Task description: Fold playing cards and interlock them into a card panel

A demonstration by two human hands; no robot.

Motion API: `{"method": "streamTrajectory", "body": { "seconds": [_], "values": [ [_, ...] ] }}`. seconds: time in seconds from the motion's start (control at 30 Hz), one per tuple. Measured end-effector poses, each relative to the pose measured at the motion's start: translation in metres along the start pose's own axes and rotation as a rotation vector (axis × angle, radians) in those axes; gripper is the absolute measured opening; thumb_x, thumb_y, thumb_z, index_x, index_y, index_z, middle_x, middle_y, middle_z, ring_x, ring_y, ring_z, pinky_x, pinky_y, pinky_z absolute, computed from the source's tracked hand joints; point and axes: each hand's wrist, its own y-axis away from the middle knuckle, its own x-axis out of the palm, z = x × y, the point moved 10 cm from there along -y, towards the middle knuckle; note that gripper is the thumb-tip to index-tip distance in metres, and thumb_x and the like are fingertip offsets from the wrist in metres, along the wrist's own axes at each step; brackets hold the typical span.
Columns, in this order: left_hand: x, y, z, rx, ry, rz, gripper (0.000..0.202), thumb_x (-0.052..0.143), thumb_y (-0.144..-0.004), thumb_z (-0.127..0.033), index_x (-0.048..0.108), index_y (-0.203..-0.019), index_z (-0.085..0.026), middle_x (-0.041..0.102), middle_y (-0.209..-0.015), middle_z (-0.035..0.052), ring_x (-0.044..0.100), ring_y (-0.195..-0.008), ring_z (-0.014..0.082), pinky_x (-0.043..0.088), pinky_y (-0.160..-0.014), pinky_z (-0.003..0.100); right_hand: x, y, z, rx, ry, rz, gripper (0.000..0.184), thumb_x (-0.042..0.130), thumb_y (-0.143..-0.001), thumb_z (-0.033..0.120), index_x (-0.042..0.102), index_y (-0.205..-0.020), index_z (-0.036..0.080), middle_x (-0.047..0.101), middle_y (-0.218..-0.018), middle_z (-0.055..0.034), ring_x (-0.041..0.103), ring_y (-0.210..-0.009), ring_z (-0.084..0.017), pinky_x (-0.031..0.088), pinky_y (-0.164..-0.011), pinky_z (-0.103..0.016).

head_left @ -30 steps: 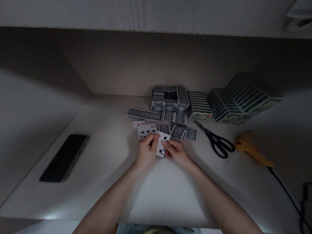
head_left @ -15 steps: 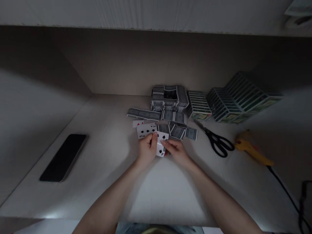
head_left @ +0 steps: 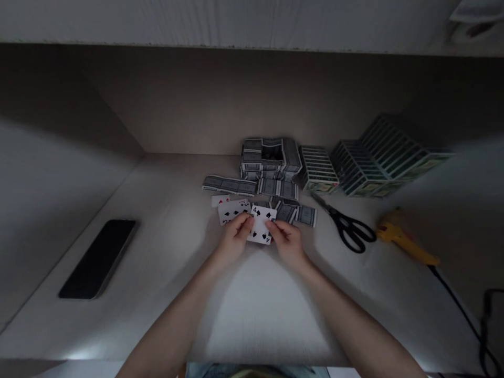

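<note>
The left hand (head_left: pixel 236 237) is closed over the lower edge of a three of spades (head_left: pixel 233 211), its fingers reaching the left edge of a four of spades (head_left: pixel 260 224), which the right hand (head_left: pixel 287 243) pinches at its right edge. Both cards sit at lower centre, with the "4" readable at that card's top left. Just above lies a card with red pips (head_left: pixel 219 201). Strips of blue-patterned card backs (head_left: pixel 230 185) and a boxy card structure (head_left: pixel 271 156) sit behind them, their tiny print unreadable. To the right stand striped card stacks (head_left: pixel 374 158), black-handled scissors (head_left: pixel 348 230) and a yellow glue gun (head_left: pixel 401 239) with its black cord (head_left: pixel 460 315). A black smartphone (head_left: pixel 97 259) lies at lower left on the pale counter (head_left: pixel 169 252).
</note>
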Motion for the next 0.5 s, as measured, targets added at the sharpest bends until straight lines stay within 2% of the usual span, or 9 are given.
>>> {"method": "streamTrajectory", "body": {
  "seconds": [0.1,0.33,0.5],
  "values": [
    [0.0021,0.0007,-0.0032,0.009,-0.005,0.042,0.024,0.042,-0.081,-0.038,0.045,-0.069,-0.017,0.040,-0.058,-0.0041,0.037,-0.056,0.0094,0.029,-0.051,0.020,-0.0019,0.0003,0.0006,-0.011,-0.005,-0.013,0.040,0.050,-0.075,0.047,0.039,-0.048,0.018,0.032,-0.047,0.0042,0.031,-0.047,-0.008,0.024,-0.042,-0.021],
    [-0.0006,0.0029,-0.0066,-0.004,-0.027,-0.022,0.021,0.042,-0.080,-0.035,0.041,-0.067,-0.018,0.039,-0.059,-0.0036,0.036,-0.055,0.0097,0.030,-0.051,0.020,-0.0006,0.0062,0.0015,-0.031,0.017,-0.027,0.040,0.048,-0.076,0.048,0.040,-0.051,0.018,0.035,-0.049,0.0033,0.036,-0.048,-0.009,0.030,-0.044,-0.021],
    [-0.0017,0.0043,-0.0063,0.014,-0.052,-0.069,0.022,0.042,-0.079,-0.034,0.039,-0.064,-0.019,0.037,-0.055,-0.0047,0.034,-0.051,0.0089,0.027,-0.048,0.020,0.0002,0.0075,0.0025,-0.032,0.001,-0.036,0.039,0.047,-0.077,0.047,0.038,-0.052,0.019,0.034,-0.049,0.0035,0.034,-0.047,-0.009,0.030,-0.043,-0.021]
  ]
}}
